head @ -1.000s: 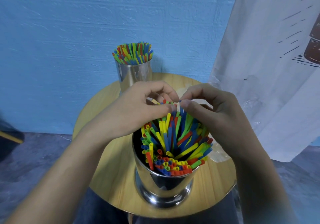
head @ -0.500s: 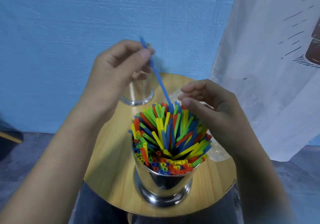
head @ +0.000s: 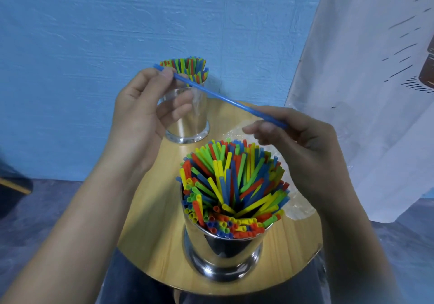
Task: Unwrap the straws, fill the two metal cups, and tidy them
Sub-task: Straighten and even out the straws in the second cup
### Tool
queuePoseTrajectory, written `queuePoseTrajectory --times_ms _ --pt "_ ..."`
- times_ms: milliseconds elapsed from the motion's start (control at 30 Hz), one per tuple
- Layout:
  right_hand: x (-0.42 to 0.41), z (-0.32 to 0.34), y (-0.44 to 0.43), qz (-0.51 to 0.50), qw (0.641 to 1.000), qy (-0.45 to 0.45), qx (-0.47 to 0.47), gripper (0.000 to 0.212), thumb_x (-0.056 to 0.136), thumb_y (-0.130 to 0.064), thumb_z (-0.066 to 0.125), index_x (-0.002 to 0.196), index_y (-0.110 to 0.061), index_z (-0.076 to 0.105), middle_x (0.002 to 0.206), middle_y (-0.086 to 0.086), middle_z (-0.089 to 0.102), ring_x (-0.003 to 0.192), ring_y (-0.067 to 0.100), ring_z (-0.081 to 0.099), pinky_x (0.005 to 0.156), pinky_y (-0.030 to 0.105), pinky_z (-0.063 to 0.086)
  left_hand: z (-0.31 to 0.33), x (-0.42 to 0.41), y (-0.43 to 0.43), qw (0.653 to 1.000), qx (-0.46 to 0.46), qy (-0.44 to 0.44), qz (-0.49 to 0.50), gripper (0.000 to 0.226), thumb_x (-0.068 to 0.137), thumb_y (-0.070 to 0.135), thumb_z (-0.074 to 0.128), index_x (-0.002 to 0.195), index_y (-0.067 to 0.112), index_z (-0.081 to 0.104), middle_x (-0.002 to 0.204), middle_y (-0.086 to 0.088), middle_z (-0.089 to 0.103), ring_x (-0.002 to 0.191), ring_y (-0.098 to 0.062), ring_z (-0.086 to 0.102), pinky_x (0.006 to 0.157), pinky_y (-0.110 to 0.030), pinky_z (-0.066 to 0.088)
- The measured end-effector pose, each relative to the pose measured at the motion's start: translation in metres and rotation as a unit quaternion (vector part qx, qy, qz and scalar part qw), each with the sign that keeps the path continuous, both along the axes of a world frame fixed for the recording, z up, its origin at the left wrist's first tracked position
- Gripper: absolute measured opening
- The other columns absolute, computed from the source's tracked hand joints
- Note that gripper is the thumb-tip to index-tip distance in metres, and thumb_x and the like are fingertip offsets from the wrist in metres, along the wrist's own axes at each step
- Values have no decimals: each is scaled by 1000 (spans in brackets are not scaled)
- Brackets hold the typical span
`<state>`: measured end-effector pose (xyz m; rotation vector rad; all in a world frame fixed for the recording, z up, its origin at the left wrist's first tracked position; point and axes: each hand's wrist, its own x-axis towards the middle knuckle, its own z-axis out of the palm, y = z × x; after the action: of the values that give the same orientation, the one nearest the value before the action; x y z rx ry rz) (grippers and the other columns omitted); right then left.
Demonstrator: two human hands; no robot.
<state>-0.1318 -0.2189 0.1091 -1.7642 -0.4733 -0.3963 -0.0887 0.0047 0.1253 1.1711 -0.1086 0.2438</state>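
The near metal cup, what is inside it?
The near metal cup is packed with red, yellow, green and blue straws, which stick out above its rim and lean in several directions. The straws cover the cup's inside wall and bottom.

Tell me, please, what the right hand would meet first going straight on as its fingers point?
Likely the left hand, holding the blue straw with the right hand, then the far metal cup; depth unclear.

Glossy metal cup (head: 223, 249), woodgrain table (head: 152, 221)
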Motion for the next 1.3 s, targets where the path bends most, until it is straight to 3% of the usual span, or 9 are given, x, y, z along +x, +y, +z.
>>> queuePoseTrajectory --times_ms 200,333,400,600,733,833,933,1167,1300 --pt "-1 3 -5 3 983 -12 181 18 95 -28 60 106 -19 70 96 3 78 84 22 72 76 31 56 -12 0 1 984 154 41 -75 10 92 31 69 85 26 73 96 2 78 89 -19 72 81 -31 56" --pt "0 8 -15 -72 965 -50 247 17 110 -20 44 101 -11 55 92 4 75 82 23 71 72 33 56 -11 -2 15 902 384 46 -193 39 81 49 74 118 38 71 119 13 74 113 -7 69 96 -30 50" --pt "0 11 -19 -106 967 -66 220 18 111 -18 40 104 -6 51 88 2 73 81 23 70 72 34 57 -7 -5 17 860 435 67 -258 47 79 51 75 124 41 68 122 13 73 115 -1 67 99 -27 48" --pt "0 8 -11 -85 993 -59 56 17 109 -7 44 99 -13 56 79 7 69 77 25 69 70 35 58 -1 -8 14 854 461 53 -236 16 89 29 73 104 28 80 100 13 78 98 -4 73 94 -31 52" --pt "0 -2 -6 -54 996 0 -69 17 101 -15 62 114 -26 63 85 -2 72 84 17 71 76 31 59 -1 -8 11 855 471 42 -214 11 88 27 76 97 30 81 94 12 78 91 -1 72 90 -29 53" --pt "1 -5 -4 -41 996 25 -73 34 96 -17 70 120 -36 58 83 -3 71 84 16 70 77 28 57 1 -9 10 857 471 30 -207 17 80 43 76 95 34 81 96 10 77 92 -6 73 89 -31 56" --pt "3 -6 -6 -40 991 29 -121 15 97 -24 69 104 -37 70 91 -11 73 93 14 70 83 41 59 -1 -8 6 858 474 16 -198 21 78 51 80 92 35 80 91 10 75 87 -8 73 84 -32 57" --pt "6 -6 -9 -5 986 53 -155 15 97 -38 63 94 -32 77 98 -16 74 98 13 70 82 48 58 -2 -9 -3 864 473 -8 -175 3 89 27 75 87 28 77 83 4 70 73 -6 64 65 -19 50" --pt "7 -6 -11 8 986 62 -155 16 99 -23 67 93 -34 76 95 -16 73 97 13 69 82 46 59 1 -9 -7 854 486 -25 -185 6 89 20 73 89 26 74 83 6 69 74 -11 65 64 -15 49"
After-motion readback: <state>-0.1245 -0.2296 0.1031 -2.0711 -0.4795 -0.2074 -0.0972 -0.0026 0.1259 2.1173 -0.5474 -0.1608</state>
